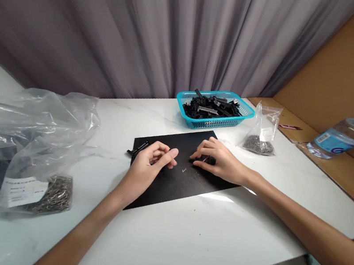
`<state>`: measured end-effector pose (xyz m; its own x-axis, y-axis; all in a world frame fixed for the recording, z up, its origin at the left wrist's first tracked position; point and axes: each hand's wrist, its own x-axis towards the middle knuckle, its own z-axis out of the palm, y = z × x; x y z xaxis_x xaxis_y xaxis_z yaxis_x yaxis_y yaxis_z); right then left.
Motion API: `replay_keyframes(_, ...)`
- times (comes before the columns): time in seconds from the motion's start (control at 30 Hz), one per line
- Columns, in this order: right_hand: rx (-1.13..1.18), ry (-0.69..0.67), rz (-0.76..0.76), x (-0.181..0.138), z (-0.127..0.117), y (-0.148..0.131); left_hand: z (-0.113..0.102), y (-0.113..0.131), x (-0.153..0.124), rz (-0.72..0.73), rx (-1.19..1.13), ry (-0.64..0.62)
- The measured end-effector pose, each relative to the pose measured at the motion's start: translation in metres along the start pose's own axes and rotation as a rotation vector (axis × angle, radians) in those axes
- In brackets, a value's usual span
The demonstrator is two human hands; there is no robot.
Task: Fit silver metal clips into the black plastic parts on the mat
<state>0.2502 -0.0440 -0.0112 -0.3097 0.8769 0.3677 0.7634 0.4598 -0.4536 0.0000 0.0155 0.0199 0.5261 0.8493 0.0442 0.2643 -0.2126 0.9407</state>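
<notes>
My left hand is over the left part of a black mat. Its thumb and fingers are curled together in a pinch, and whatever they hold is too small or hidden to name. My right hand rests at the mat's right side, fingers curled down to the surface. A dark bit shows at those fingertips, and a small dark heap is partly covered by the palm. Between both hands lies a tiny bent metal wire piece. Beyond my left hand, a long black plastic part lies across the mat's edge.
A blue basket of black plastic parts stands behind the mat. Clear bags of small metal pieces lie left and right. Large plastic bags fill the far left. A water bottle lies at the right by cardboard.
</notes>
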Motion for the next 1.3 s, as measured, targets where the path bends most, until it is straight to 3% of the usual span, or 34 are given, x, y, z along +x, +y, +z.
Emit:
replay_keyframes(0.1,-0.082,0.014,0.008,-0.002,-0.003,-0.001,0.0,0.002,-0.001,0.004,-0.01,-0.003)
replay_keyframes(0.27,-0.315,-0.08,-0.078,-0.008,0.005,-0.007,0.004,0.009,-0.005,-0.019,-0.133,-0.001)
replay_keyframes(0.43,-0.474,0.056,-0.095,-0.005,0.021,-0.012,0.011,0.01,-0.008,-0.12,-0.376,-0.066)
replay_keyframes(0.73,-0.515,0.052,-0.164,-0.003,0.023,-0.013,0.015,0.003,-0.006,-0.143,-0.709,-0.132)
replay_keyframes(0.87,-0.366,0.139,-0.091,-0.001,0.031,-0.01,0.014,0.003,-0.004,-0.137,-0.735,-0.092)
replay_keyframes(1.07,0.147,0.271,0.077,-0.002,0.022,-0.024,0.013,0.005,-0.004,-0.156,-0.709,0.008)
replay_keyframes(1.17,0.345,0.264,0.19,-0.006,0.013,-0.033,0.015,0.004,-0.005,-0.143,-0.77,-0.005)
replay_keyframes(1.3,0.404,0.294,0.228,-0.008,0.012,-0.039,0.017,0.002,-0.007,-0.132,-0.83,-0.056)
